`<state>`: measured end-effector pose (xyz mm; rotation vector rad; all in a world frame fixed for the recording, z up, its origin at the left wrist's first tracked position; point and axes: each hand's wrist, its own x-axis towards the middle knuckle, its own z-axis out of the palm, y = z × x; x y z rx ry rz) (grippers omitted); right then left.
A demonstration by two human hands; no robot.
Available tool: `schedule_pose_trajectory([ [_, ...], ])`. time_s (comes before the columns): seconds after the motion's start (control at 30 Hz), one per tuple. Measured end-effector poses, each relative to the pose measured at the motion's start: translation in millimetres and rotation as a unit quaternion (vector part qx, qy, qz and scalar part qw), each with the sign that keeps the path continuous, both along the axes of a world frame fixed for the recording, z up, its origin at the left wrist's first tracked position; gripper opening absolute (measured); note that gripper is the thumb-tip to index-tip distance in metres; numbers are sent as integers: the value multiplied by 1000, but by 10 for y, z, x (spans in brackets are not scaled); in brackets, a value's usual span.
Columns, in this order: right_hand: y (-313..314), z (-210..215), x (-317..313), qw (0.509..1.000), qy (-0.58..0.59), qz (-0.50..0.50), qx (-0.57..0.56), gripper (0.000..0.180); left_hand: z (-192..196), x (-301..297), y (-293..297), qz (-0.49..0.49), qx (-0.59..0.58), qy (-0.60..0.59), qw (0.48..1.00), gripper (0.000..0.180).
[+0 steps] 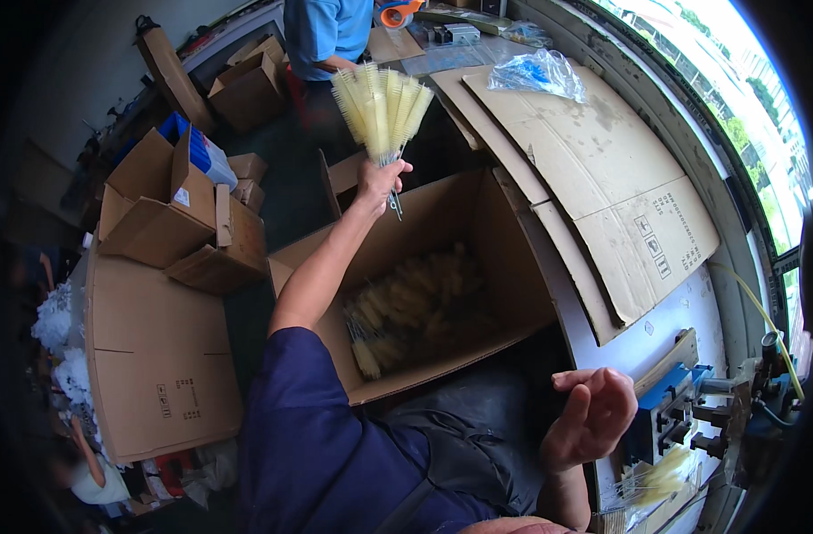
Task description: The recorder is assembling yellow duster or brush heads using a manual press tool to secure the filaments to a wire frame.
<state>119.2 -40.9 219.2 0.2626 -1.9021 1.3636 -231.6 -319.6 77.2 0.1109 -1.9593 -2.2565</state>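
Observation:
My left hand (379, 184), on an outstretched arm, is closed round the twisted wire stems of a bunch of bottle brushes (380, 107). Their pale yellow bristle heads fan upward, and looped wire ends stick out below the fist. Under that forearm is a big open cardboard box (522, 267), with a heap of similar brushes (415, 298) on its bottom. My right hand (593, 416) is raised at the lower right, fingers loosely curled and apart, holding nothing. It is near a blue clamping machine (660, 418), beside which more brushes (664, 476) lie.
Flattened cardboard sheets (602, 178) cover the bench on the right, with a clear plastic bag (540, 76) on them. Open cartons (148, 200) stand at the left. A person in a blue shirt (331, 36) is at the far side, near an orange tape dispenser (398, 12).

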Motion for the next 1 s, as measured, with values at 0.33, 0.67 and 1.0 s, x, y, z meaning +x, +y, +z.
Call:
schedule_pose_trajectory([
  [0.33, -305, -317, -772, 947, -265, 115, 137, 47, 344, -566, -8, 4, -5, 9, 1000, 15],
  [0.67, -284, -1081, 75, 885, -409, 160, 155, 40, 50, 177, 319, -47, 39, -22, 998, 15],
  [1.0, -170, -1248, 716, 907, -410, 52, -77, 21, -61, 530, 345, 12, 5, -13, 1000, 9],
])
